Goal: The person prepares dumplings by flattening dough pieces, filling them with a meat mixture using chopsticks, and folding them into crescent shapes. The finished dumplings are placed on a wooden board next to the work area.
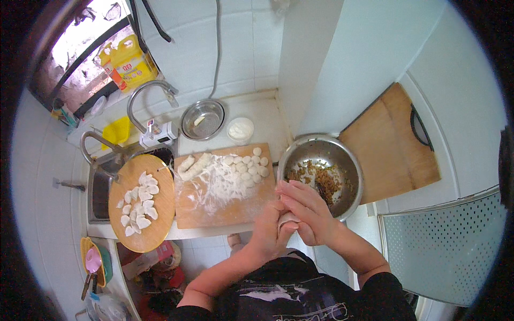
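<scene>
My left hand (267, 230) and my right hand (309, 210) meet in front of my chest, closed together around a pale folded piece of dough (288, 218). They are near the lower left rim of a steel bowl (355, 196) with brown minced filling (327, 182). To the left lies a floured wooden board (229, 216) with small round dough pieces (249, 166) and thick dough rolls (196, 165). Farther left, a round wooden board (156, 236) carries several white shaped dumplings (140, 200).
The round board rests over the sink (96, 200) below a curved faucet (132, 104). Behind the floured board stand a metal basin (202, 120) and a small bowl of flour (240, 130). A large cutting board (393, 152) leans at right.
</scene>
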The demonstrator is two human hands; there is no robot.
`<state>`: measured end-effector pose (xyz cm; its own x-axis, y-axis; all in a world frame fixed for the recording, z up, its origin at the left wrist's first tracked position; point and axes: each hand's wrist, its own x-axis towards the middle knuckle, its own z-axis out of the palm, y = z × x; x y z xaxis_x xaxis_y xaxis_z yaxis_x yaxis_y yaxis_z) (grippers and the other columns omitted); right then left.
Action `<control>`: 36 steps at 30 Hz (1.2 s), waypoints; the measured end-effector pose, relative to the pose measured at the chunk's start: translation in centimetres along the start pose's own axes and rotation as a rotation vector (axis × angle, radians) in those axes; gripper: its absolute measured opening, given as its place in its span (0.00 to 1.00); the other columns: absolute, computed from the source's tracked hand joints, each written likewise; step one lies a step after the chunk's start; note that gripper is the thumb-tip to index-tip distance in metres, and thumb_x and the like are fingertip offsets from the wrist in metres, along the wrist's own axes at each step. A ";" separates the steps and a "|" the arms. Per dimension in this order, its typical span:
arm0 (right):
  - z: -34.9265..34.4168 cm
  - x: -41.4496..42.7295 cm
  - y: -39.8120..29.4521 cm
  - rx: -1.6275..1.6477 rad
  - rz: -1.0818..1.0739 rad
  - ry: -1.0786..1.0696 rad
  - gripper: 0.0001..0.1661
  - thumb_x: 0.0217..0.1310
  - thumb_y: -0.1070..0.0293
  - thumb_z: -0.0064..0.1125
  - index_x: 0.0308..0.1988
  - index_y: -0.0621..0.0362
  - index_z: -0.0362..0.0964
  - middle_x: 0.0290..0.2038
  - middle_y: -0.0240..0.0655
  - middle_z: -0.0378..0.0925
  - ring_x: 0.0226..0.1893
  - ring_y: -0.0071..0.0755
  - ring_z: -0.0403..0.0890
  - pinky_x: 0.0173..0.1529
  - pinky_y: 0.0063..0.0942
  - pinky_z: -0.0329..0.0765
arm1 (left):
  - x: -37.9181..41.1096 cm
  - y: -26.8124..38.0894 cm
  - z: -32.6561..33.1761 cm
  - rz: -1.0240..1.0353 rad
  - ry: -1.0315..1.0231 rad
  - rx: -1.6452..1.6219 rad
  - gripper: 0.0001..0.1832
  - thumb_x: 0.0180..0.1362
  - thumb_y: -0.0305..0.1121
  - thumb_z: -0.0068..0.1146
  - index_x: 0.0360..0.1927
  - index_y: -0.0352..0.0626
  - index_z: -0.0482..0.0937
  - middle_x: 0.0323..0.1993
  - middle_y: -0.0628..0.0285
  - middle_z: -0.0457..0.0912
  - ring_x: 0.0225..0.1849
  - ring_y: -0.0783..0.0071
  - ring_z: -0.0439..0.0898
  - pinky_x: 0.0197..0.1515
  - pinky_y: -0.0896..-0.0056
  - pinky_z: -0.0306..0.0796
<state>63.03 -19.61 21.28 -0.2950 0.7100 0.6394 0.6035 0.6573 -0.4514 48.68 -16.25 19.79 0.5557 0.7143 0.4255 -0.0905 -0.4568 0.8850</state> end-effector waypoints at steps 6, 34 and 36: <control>0.5 -0.3 0.2 -0.033 0.103 0.121 0.27 0.56 0.61 0.36 0.53 0.62 0.53 0.55 0.51 0.57 0.52 0.48 0.64 0.56 0.48 0.56 | 0.5 0.5 0.2 0.058 -0.076 -0.053 0.10 0.56 0.33 0.43 0.35 0.37 0.70 0.34 0.52 0.73 0.35 0.57 0.73 0.38 0.66 0.67; 1.2 1.1 0.4 -0.025 0.325 -0.067 0.26 0.55 0.58 0.39 0.50 0.62 0.57 0.55 0.47 0.58 0.50 0.50 0.66 0.55 0.42 0.59 | 1.0 -1.3 -0.7 -0.350 0.042 -0.501 0.55 0.44 0.73 0.32 0.62 0.35 0.37 0.42 0.57 0.66 0.29 0.78 0.67 0.27 0.80 0.63; 1.4 1.5 0.3 -0.045 0.300 -0.096 0.23 0.57 0.59 0.33 0.48 0.61 0.60 0.56 0.46 0.57 0.51 0.49 0.65 0.55 0.44 0.57 | 0.9 -0.8 -1.5 -0.305 0.012 -0.518 0.55 0.45 0.72 0.33 0.62 0.35 0.36 0.42 0.57 0.66 0.27 0.79 0.66 0.25 0.81 0.62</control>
<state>61.73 -18.00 21.28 -0.1665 0.8924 0.4194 0.7056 0.4050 -0.5815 48.02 -14.42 19.75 0.6105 0.7800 0.1371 -0.3213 0.0856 0.9431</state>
